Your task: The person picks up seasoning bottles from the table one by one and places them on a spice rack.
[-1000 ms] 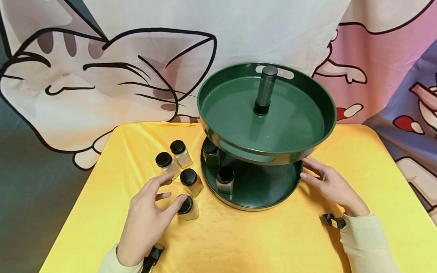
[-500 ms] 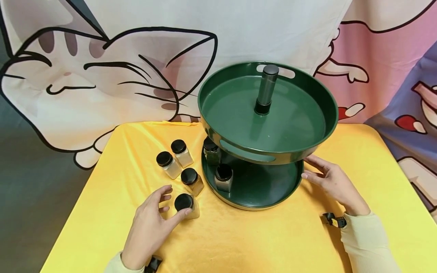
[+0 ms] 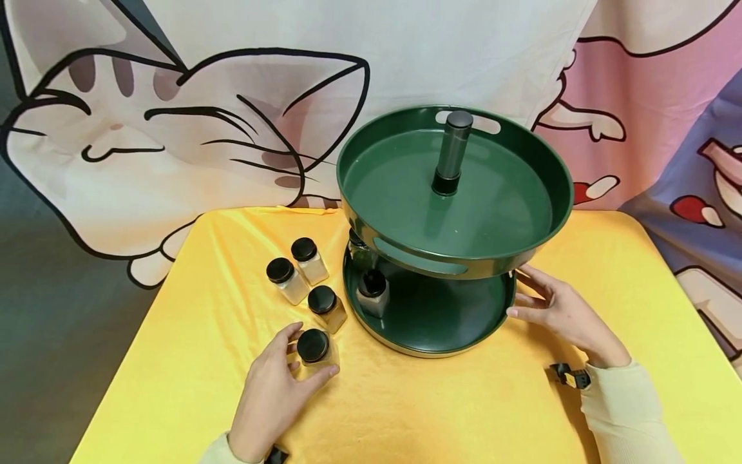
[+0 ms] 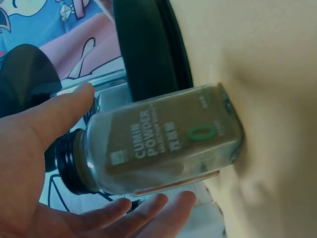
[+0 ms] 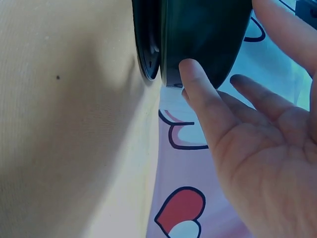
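In the head view, my left hand [image 3: 272, 390] is spread around a square glass jar with a black lid [image 3: 313, 346]. The left wrist view shows this cumin powder jar [image 4: 171, 139] upright on the cloth, thumb on one side and fingers on the other, with gaps visible. My right hand [image 3: 565, 316] has its fingertips at the right rim of the lower tray [image 3: 446, 322] of a green two-tier turntable. That tray carries two spice jars: one near its front left [image 3: 373, 295], the other [image 3: 362, 252] partly hidden beneath the upper tray [image 3: 400, 187].
Left of the turntable stand three more black-lidded jars: a pale one [image 3: 288, 281], another pale one [image 3: 310, 261] and a brownish one [image 3: 327, 309]. A dark post [image 3: 453, 154] rises from the upper tray. Yellow cloth [image 3: 417, 412] covers the table, with a cartoon curtain [image 3: 243, 129] behind.
Both jars on the lower tray have shifted back and to the left as it turned. My left hand has moved right, closer around the cumin jar. My right fingers have shifted slightly at the rim.
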A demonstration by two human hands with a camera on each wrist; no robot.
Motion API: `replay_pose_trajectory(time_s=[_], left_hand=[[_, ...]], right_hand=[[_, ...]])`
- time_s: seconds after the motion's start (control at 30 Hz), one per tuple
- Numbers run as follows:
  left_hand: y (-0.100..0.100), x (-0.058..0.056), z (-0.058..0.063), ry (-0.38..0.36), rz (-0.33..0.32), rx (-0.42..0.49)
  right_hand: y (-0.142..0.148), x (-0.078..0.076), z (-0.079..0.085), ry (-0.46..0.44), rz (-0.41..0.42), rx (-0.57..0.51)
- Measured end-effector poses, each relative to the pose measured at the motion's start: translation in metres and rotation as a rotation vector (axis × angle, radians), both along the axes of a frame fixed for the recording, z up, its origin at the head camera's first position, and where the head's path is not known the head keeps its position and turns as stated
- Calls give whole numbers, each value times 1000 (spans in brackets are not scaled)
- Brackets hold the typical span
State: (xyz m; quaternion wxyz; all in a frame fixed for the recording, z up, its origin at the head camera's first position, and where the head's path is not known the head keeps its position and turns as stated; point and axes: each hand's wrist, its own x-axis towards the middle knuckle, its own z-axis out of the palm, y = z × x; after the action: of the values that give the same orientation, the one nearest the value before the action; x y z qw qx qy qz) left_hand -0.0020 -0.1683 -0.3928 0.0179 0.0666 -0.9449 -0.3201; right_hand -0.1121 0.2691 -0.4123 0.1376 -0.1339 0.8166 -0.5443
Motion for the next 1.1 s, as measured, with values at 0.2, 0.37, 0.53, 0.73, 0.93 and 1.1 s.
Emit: replay_pose_trajectory(time_s=[0.2, 0.37, 0.53, 0.73, 0.93, 1.1], left_hand=[[6, 3, -8, 23, 1, -41], [10, 5, -13, 68, 10, -56], [12, 5, -17, 90, 31, -57], [12, 3, -18, 92, 54, -67], [12, 3, -17, 101, 55, -83], [12, 3, -17, 106, 67, -95]], right_hand=[[-3, -1, 1, 38, 9, 76], [-5, 0, 1, 72, 8, 153], [-7, -1, 0, 112, 20, 223], [-9, -3, -3, 114, 22, 226], [-8, -3, -4, 128, 18, 266], [-8, -2, -6, 130, 18, 273]])
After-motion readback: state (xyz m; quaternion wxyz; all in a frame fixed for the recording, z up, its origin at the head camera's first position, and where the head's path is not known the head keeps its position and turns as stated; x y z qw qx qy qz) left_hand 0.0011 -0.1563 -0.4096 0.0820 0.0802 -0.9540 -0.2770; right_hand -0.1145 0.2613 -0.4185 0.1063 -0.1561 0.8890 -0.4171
